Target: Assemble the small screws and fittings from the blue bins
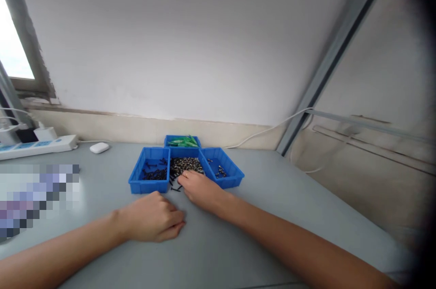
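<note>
My left hand (156, 217) rests on the grey table with its fingers curled closed; whatever may be inside is hidden. My right hand (200, 190) reaches to the front of the middle blue bin, fingertips drawn together beside a heap of small brass-and-dark metal pieces (185, 164). Too little shows to tell what those fingers hold. Several thin black screw-like pieces (175, 189) lie loose on the table between the hands. To the left, a blue bin (149, 187) holds more black pieces (156, 174). The right blue bin (233, 182) contains a few small metal pieces (220, 171).
Behind the others stands a blue bin (165, 142) with green items (184, 142). A white case (99, 147) and a power strip (61, 144) with plugs sit at the left, near a blurred-out object (30, 198). A white cable (259, 132) runs along the wall toward a metal post (315, 84).
</note>
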`<action>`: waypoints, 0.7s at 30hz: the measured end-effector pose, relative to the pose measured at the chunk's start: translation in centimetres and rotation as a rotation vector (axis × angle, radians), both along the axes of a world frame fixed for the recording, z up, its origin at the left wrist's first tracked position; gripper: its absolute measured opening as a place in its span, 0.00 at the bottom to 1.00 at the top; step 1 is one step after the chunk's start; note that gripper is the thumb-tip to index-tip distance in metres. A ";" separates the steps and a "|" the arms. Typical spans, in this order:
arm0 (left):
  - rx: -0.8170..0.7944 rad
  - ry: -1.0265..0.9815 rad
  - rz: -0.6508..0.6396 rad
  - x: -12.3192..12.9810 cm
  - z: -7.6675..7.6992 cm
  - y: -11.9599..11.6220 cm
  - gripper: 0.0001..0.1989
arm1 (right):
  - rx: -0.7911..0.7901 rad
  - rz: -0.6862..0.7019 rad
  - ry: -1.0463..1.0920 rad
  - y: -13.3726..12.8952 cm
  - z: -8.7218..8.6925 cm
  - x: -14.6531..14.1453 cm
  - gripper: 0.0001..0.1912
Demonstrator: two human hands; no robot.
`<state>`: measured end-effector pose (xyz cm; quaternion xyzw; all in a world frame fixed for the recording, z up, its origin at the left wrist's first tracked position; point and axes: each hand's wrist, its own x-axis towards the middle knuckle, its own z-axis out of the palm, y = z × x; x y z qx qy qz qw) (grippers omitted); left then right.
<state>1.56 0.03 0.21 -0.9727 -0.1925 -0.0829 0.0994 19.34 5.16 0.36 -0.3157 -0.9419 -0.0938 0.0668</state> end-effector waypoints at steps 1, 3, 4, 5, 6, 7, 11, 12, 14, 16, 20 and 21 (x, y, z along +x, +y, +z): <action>-0.007 0.005 0.003 0.0 0.0 0.0 0.11 | 0.004 -0.007 0.002 0.0 -0.1 0.0 0.11; -0.017 0.013 0.005 0.0 0.1 -0.1 0.11 | 0.018 -0.013 -0.003 0.1 -0.3 0.0 0.10; -0.021 0.018 0.007 0.0 0.2 -0.1 0.11 | 0.030 -0.009 -0.015 0.2 -0.4 0.0 0.09; -0.024 0.020 0.010 0.0 0.2 -0.1 0.11 | 0.043 -0.003 -0.028 0.4 -0.5 -0.1 0.08; -0.027 0.023 0.015 0.0 0.3 -0.2 0.11 | 0.058 0.004 -0.040 0.5 -0.6 -0.3 0.08; -0.030 0.024 0.022 0.0 0.3 -0.2 0.11 | 0.073 0.007 -0.050 0.6 -0.7 -0.4 0.08; -0.048 0.037 0.060 0.0 0.6 -0.3 0.09 | 0.116 -0.034 -0.045 0.5 -0.6 -0.8 0.08; -0.052 0.044 0.067 0.0 0.7 -0.3 0.09 | 0.123 -0.040 -0.035 0.4 -0.4 -0.8 0.08; -0.060 0.060 0.074 0.1 0.7 -0.4 0.09 | 0.133 -0.032 -0.004 0.0 0.2 -0.7 0.07; -0.065 0.083 0.093 0.1 0.7 -0.5 0.10 | 0.123 -0.016 0.025 -0.5 0.9 -0.4 0.07; -0.052 0.117 0.290 0.4 0.7 -0.8 0.09 | -0.020 -0.030 0.017 -1.5 1.7 0.7 0.06; -0.048 0.122 0.353 0.4 0.6 -0.9 0.10 | -0.066 -0.036 0.013 -1.7 1.7 1.0 0.06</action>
